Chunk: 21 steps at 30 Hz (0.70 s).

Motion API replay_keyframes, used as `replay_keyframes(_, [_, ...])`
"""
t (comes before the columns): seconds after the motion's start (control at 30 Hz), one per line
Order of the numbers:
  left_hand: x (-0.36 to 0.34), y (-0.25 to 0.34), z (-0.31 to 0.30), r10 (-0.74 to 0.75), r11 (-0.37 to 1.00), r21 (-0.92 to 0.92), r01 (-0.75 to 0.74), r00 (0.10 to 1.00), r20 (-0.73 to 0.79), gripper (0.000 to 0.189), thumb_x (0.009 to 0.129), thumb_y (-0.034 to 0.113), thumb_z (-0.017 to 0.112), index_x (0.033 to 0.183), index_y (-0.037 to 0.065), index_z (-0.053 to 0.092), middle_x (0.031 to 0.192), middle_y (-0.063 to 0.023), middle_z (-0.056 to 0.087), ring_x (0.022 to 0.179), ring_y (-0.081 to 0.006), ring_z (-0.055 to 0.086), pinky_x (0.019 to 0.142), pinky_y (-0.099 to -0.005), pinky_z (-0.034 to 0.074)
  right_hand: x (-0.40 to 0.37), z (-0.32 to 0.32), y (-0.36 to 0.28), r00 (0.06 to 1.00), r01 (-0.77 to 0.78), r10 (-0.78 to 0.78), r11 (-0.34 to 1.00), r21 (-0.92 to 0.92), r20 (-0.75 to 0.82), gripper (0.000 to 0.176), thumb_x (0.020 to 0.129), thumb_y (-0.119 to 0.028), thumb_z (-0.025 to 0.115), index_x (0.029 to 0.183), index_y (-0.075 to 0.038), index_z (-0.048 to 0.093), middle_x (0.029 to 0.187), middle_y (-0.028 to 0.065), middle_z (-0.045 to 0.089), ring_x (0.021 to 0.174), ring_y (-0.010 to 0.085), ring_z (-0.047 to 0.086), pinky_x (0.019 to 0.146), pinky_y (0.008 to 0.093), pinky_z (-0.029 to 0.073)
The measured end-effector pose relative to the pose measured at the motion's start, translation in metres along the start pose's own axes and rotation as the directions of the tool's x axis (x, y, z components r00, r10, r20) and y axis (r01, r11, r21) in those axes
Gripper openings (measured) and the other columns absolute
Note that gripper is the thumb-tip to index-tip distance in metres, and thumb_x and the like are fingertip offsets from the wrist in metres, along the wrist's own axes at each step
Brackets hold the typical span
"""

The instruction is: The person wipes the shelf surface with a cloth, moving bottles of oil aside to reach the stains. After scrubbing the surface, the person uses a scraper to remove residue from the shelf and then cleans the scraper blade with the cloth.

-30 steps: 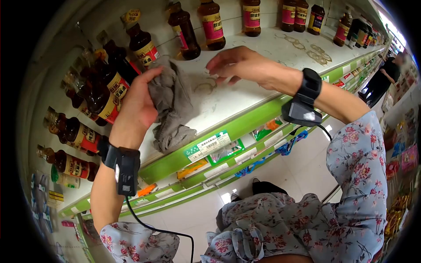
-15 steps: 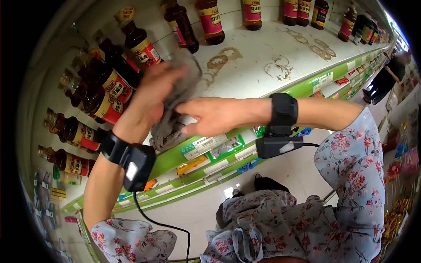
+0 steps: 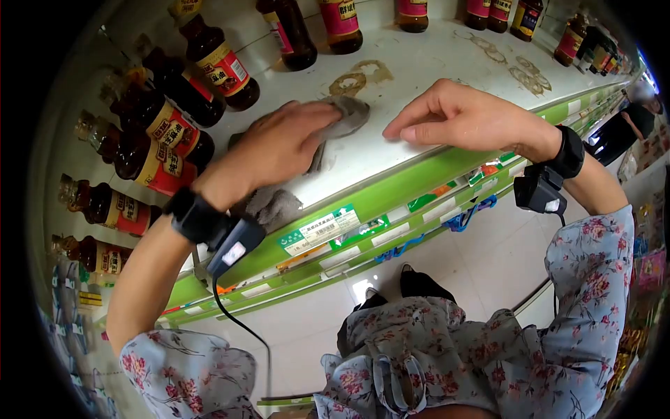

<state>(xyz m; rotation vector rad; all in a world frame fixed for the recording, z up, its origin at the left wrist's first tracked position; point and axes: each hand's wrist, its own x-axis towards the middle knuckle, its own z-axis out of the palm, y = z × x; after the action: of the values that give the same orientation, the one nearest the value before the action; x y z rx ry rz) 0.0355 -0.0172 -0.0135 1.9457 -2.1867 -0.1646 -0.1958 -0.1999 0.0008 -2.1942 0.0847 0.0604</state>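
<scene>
A grey cleaning cloth (image 3: 273, 207) lies bunched on the white shelf (image 3: 363, 157), one end hanging at the green front edge. My left hand (image 3: 286, 136) is closed over the cloth and presses it against the shelf, with part of it showing past the fingertips. Just beyond those fingertips are brown ring stains (image 3: 349, 82). To the right, my right hand (image 3: 464, 120) hovers low by the shelf's front edge, loosely curved with thumb and fingers slightly apart and nothing visible in it. A sauce bottle (image 3: 222, 66) stands close behind my left hand.
More dark sauce bottles (image 3: 164, 129) line the left side and back of the shelf. Further brown rings (image 3: 529, 77) mark its right part. A price label (image 3: 319, 230) sits on the green edge strip. Another person (image 3: 628, 129) stands in the aisle at far right.
My right hand has left the cloth and moved right along the shelf. My left hand has shifted right and slightly toward me with the cloth, which is spread flatter.
</scene>
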Motion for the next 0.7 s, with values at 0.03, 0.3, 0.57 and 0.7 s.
replay_keyframes(0.03, [-0.009, 0.004, -0.002, 0.068, 0.997, 0.038, -0.067, 0.998, -0.012, 0.044, 0.090, 0.001, 0.055, 0.134, -0.003, 0.057, 0.140, -0.0202, 0.058, 0.129, -0.0389, 0.053, 0.110, -0.0441, 0.043, 0.001, -0.001, 0.003, 1.000, 0.002, -0.002, 1.000, 0.008, 0.005, 0.031, 0.101, -0.018, 0.062, 0.123, 0.003, 0.070, 0.111, 0.0129, 0.075, 0.103, 0.0144, 0.067, 0.095, 0.0288, 0.051])
replay_keyframes(0.3, [-0.001, -0.004, -0.003, 0.003, 1.000, -0.009, -0.003, 0.999, 0.037, 0.048, 0.094, 0.001, 0.052, 0.142, 0.003, 0.054, 0.149, -0.0170, 0.052, 0.138, -0.0336, 0.048, 0.118, -0.0491, 0.034, -0.002, 0.005, 0.004, 0.999, 0.027, -0.026, 0.999, 0.022, -0.027, 0.033, 0.099, -0.022, 0.065, 0.119, 0.003, 0.071, 0.103, 0.0112, 0.075, 0.091, 0.0142, 0.066, 0.085, 0.0293, 0.052])
replay_keyframes(0.57, [-0.034, 0.014, -0.021, 0.037, 0.996, -0.083, -0.023, 0.984, 0.177, 0.057, 0.085, -0.008, 0.049, 0.142, 0.000, 0.052, 0.149, -0.0199, 0.051, 0.136, -0.0378, 0.049, 0.115, -0.0453, 0.038, -0.009, 0.016, -0.007, 1.000, -0.024, 0.018, 0.971, -0.238, -0.026, 0.031, 0.100, -0.019, 0.064, 0.123, 0.001, 0.069, 0.116, 0.0169, 0.074, 0.107, 0.0255, 0.071, 0.092, 0.0332, 0.053])
replay_keyframes(0.7, [0.006, -0.017, 0.000, 0.051, 0.999, -0.011, -0.051, 0.999, 0.010, 0.056, 0.086, -0.007, 0.052, 0.141, 0.001, 0.053, 0.148, -0.0199, 0.052, 0.136, -0.0368, 0.049, 0.115, -0.0439, 0.038, -0.008, 0.023, -0.002, 0.996, 0.059, -0.075, 0.964, -0.260, -0.053, 0.031, 0.098, -0.022, 0.065, 0.120, -0.001, 0.071, 0.112, 0.0166, 0.073, 0.101, 0.0265, 0.070, 0.088, 0.0344, 0.054])
